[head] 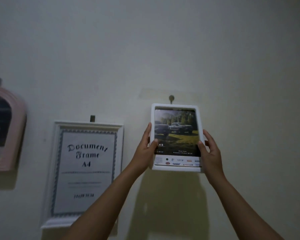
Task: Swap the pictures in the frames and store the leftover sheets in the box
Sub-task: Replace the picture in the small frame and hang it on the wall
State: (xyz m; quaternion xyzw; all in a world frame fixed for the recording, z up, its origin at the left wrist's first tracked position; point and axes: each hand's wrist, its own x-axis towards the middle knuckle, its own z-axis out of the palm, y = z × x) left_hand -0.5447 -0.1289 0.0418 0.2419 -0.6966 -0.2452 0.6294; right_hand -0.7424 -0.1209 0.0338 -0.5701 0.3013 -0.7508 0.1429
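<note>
Pink frame [16, 118]: cut off by the left edge. Document frame [55, 170]: lower right corner hidden behind the left forearm [107, 196]. Picture [177, 129]: caption partly covered by the left hand [144, 149]; logos too blurred to read. Right hand [210, 149]: fingertips hidden behind the white frame [175, 106].

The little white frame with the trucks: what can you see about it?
The little white frame is a plain, chunky rectangle, looks like plastic, upright at the wall, its top just under a hook. Its picture shows two trucks on grass, with logos below. The left hand and right hand grip its sides, thumbs in front.
</note>
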